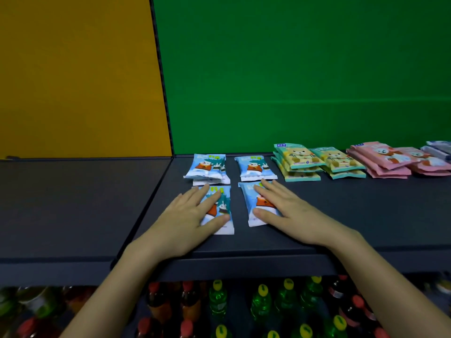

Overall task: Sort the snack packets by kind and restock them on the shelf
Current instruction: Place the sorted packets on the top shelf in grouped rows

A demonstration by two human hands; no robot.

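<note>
Blue snack packets lie in two rows on the dark shelf (341, 215). My left hand (188, 220) rests flat, fingers straight, on the front left blue packet (223, 203). Flat on the front right blue packet (251, 211) lies my right hand (285, 208). Behind them sit a back left pile of blue packets (207, 168) and a back right blue packet (253, 167). Further right stand stacks of green packets (296, 159), a second green stack (339, 162), and pink packets (383, 159).
A white-blue packet pile (439, 148) shows at the far right edge. The left shelf section (73, 203) is bare, under a yellow back panel (73, 76); a green panel (292, 69) backs the right section. Several bottles (263, 306) fill the shelf below.
</note>
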